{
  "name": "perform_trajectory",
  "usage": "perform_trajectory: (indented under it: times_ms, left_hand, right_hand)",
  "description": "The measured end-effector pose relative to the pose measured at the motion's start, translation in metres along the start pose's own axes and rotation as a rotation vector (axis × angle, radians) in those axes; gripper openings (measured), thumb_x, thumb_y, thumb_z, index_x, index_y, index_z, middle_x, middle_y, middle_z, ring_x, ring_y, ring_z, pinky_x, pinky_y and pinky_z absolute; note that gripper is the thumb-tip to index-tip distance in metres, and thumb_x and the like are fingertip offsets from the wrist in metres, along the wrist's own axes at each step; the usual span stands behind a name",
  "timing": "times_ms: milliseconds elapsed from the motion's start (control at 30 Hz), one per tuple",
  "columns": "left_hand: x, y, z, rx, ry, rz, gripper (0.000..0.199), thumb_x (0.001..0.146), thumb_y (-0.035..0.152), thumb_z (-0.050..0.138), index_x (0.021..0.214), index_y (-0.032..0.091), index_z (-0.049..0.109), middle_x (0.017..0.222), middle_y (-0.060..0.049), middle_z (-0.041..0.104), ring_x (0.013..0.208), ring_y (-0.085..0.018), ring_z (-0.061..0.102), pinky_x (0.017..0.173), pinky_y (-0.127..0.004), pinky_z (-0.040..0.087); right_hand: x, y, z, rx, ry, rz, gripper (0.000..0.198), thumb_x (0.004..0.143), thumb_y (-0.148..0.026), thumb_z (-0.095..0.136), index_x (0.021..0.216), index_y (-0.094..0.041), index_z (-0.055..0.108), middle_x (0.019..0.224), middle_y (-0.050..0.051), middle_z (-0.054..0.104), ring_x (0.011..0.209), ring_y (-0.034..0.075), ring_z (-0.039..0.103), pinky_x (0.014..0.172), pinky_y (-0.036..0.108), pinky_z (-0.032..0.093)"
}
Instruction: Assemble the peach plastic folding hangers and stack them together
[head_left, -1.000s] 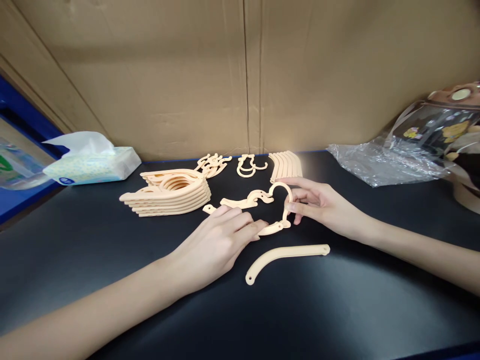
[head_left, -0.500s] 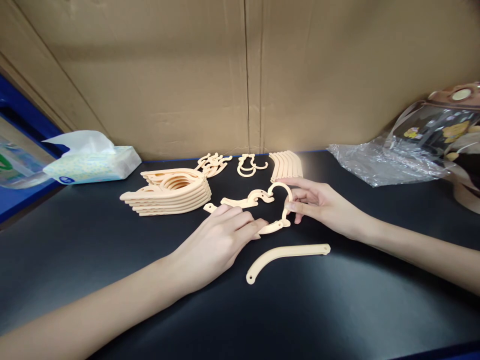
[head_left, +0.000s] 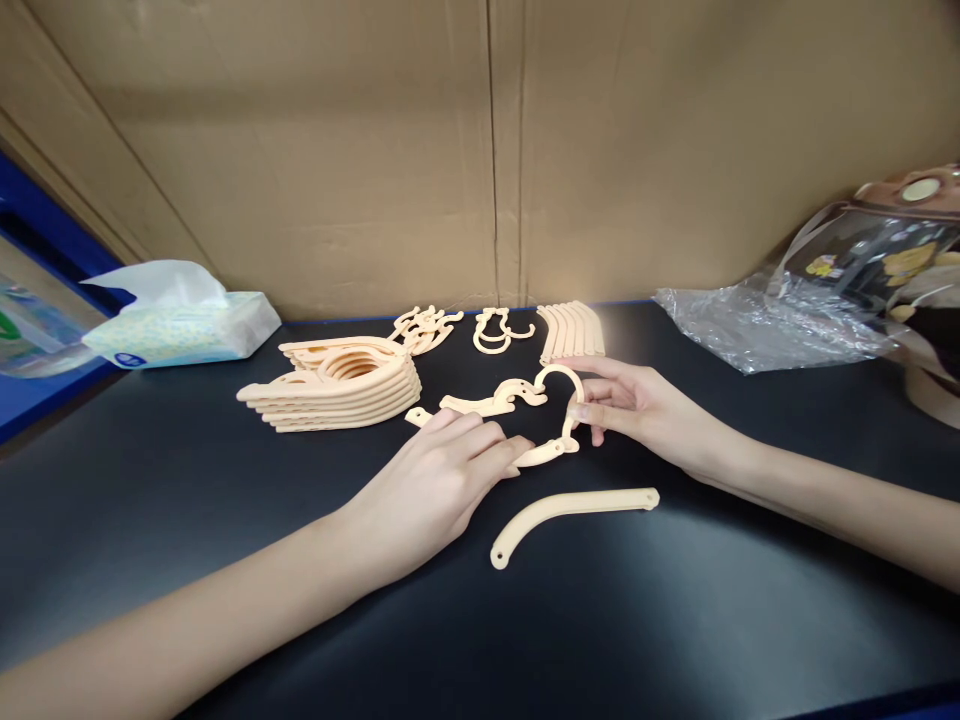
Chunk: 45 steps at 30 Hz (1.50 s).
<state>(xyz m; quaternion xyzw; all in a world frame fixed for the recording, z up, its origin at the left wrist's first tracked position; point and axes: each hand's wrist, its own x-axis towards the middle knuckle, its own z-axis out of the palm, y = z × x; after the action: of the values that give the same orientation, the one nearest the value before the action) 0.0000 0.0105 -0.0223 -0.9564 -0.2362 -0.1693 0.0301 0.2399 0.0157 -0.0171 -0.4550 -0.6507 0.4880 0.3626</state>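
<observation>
The left hand [head_left: 442,470], near the centre of the frame, hides much of the pale strip [head_left: 540,455] in its grasp. Behind the hook [head_left: 577,395], the fingertips of the right hand [head_left: 622,400] are partly covered — their exact contact is not clear. The bag [head_left: 855,255] is cut by the right edge; the mark on the tissue pack [head_left: 180,330], upper left, is too small to read.

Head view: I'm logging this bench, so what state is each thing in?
Left hand: gripping a curved strip.
Right hand: pinching the hook.
Wavy piece: whether attached, unclear.
Loose strip: flat, unattached.
Hanger stack: piled in layers.
Rear strips: side by side.
Rear hooks: two small clusters.
Tissue pack: open, tissue sticking up.
Clear plastic bag: crumpled.
Brown bag: closure unclear.
</observation>
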Motion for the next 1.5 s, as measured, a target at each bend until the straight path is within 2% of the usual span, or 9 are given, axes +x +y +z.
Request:
perform_trajectory:
  times_ms: [500, 667, 800, 933, 1033, 1167, 1300, 1400, 1500]
  left_hand:
    - [0.001, 0.003, 0.001, -0.035, 0.018, -0.047, 0.025, 0.097, 0.014, 0.039, 0.112, 0.013, 0.059, 0.086, -0.004, 0.064, 0.08, -0.018, 0.057, 0.072, -0.029, 0.038]
    - [0.002, 0.002, 0.001, -0.04, 0.006, -0.071, 0.023, 0.098, 0.015, 0.039, 0.108, 0.013, 0.06, 0.084, -0.003, 0.065, 0.08, -0.018, 0.059, 0.071, -0.029, 0.038]
    - [0.002, 0.002, -0.001, -0.04, 0.01, -0.123, 0.023, 0.097, 0.018, 0.039, 0.104, 0.014, 0.061, 0.093, -0.005, 0.068, 0.084, -0.019, 0.062, 0.073, -0.03, 0.041]
    - [0.004, 0.005, -0.003, -0.002, 0.008, -0.148, 0.019, 0.092, 0.024, 0.049, 0.103, 0.015, 0.061, 0.087, -0.004, 0.07, 0.075, -0.019, 0.064, 0.07, -0.031, 0.044]
    - [0.006, 0.013, -0.006, 0.087, -0.045, -0.127, 0.02, 0.092, 0.027, 0.048, 0.102, 0.015, 0.061, 0.081, -0.003, 0.069, 0.068, -0.02, 0.064, 0.059, -0.03, 0.042]
    - [0.011, 0.024, -0.015, 0.1, -0.189, -0.128, 0.022, 0.092, 0.018, 0.037, 0.1, 0.015, 0.058, 0.08, -0.003, 0.064, 0.058, -0.017, 0.06, 0.044, -0.026, 0.031]
    - [0.013, 0.024, -0.022, -0.11, -0.254, -0.32, 0.021, 0.09, 0.019, 0.039, 0.107, 0.018, 0.051, 0.081, -0.001, 0.062, 0.058, -0.015, 0.058, 0.047, -0.025, 0.035]
    - [0.012, 0.019, -0.023, -0.419, -0.234, -0.516, 0.019, 0.09, 0.023, 0.041, 0.108, 0.024, 0.046, 0.074, 0.004, 0.056, 0.056, -0.013, 0.053, 0.051, -0.024, 0.043]
    - [0.012, 0.016, -0.021, -0.862, -0.22, -0.654, 0.018, 0.088, 0.027, 0.043, 0.106, 0.025, 0.04, 0.08, 0.003, 0.053, 0.054, -0.01, 0.051, 0.042, -0.02, 0.043]
  right_hand:
    - [-0.001, 0.0, 0.002, 0.082, 0.021, 0.029, 0.044, 0.08, -0.025, 0.064, 0.12, -0.019, 0.046, 0.071, -0.003, 0.062, 0.058, 0.01, 0.051, 0.059, 0.028, 0.044]
    - [-0.001, 0.003, 0.002, 0.097, 0.035, 0.017, 0.044, 0.076, -0.023, 0.068, 0.115, -0.019, 0.047, 0.071, -0.004, 0.063, 0.057, 0.009, 0.053, 0.054, 0.025, 0.042]
    - [0.0, 0.002, 0.003, 0.099, 0.047, 0.016, 0.044, 0.076, -0.026, 0.069, 0.113, -0.019, 0.046, 0.072, -0.003, 0.065, 0.055, 0.009, 0.054, 0.053, 0.025, 0.042]
    - [-0.002, 0.001, 0.004, 0.099, -0.014, 0.013, 0.044, 0.074, -0.025, 0.07, 0.11, -0.019, 0.046, 0.072, -0.003, 0.065, 0.057, 0.01, 0.057, 0.058, 0.027, 0.046]
    - [-0.005, 0.0, 0.005, 0.091, -0.064, -0.032, 0.041, 0.077, -0.026, 0.069, 0.111, -0.021, 0.046, 0.073, -0.004, 0.063, 0.061, 0.01, 0.059, 0.063, 0.027, 0.048]
    - [-0.009, -0.003, 0.005, 0.004, -0.055, -0.067, 0.034, 0.086, -0.034, 0.061, 0.114, -0.021, 0.047, 0.071, -0.004, 0.064, 0.06, 0.01, 0.054, 0.06, 0.025, 0.045]
    - [-0.011, -0.001, 0.001, -0.153, 0.046, -0.113, 0.031, 0.094, -0.044, 0.047, 0.114, -0.021, 0.049, 0.062, -0.005, 0.057, 0.057, 0.01, 0.047, 0.057, 0.026, 0.04]
    - [-0.014, 0.001, -0.002, -0.29, 0.087, -0.156, 0.03, 0.098, -0.04, 0.035, 0.086, -0.021, 0.053, 0.06, -0.005, 0.049, 0.057, 0.01, 0.044, 0.057, 0.026, 0.037]
    - [-0.018, 0.0, -0.003, -0.44, 0.014, -0.218, 0.036, 0.098, -0.029, 0.031, 0.065, -0.02, 0.04, 0.058, -0.005, 0.04, 0.055, 0.01, 0.037, 0.054, 0.025, 0.033]
